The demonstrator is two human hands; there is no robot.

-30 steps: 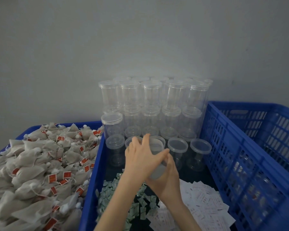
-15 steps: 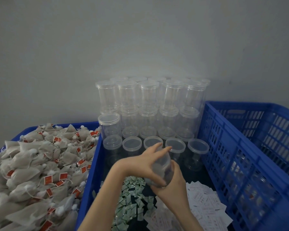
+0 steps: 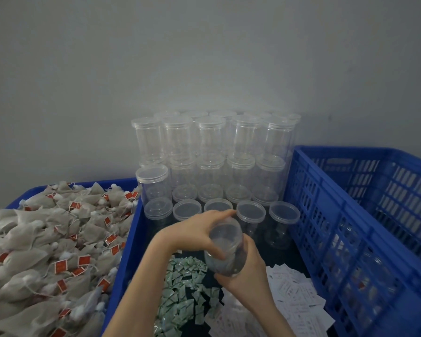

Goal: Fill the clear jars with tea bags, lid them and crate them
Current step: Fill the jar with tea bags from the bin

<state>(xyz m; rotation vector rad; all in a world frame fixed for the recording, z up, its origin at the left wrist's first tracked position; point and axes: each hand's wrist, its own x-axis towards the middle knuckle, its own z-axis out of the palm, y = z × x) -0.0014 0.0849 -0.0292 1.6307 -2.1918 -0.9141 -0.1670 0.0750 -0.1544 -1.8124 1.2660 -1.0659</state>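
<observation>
A clear plastic jar (image 3: 230, 259) is held tilted above the middle blue bin. My right hand (image 3: 249, 280) grips its lower body from below and the right. My left hand (image 3: 197, 233) curls over its lidded top end, fingers wrapped around the lid. Behind them stand several stacked clear jars with lids (image 3: 212, 161) against the wall. A heap of grey tea bags with red tags (image 3: 46, 251) fills the blue bin on the left. An openwork blue crate (image 3: 331, 237) stands on the right; faint jars show through its wall.
The middle blue bin's floor holds a pile of small green-white packets (image 3: 182, 293) and a spread of white paper slips (image 3: 294, 305). A grey wall closes the back.
Both hands have drawn one jar out of the front row toward me and lowered it slightly. My left hand has shifted from the jar's top to wrapping round the lid.
</observation>
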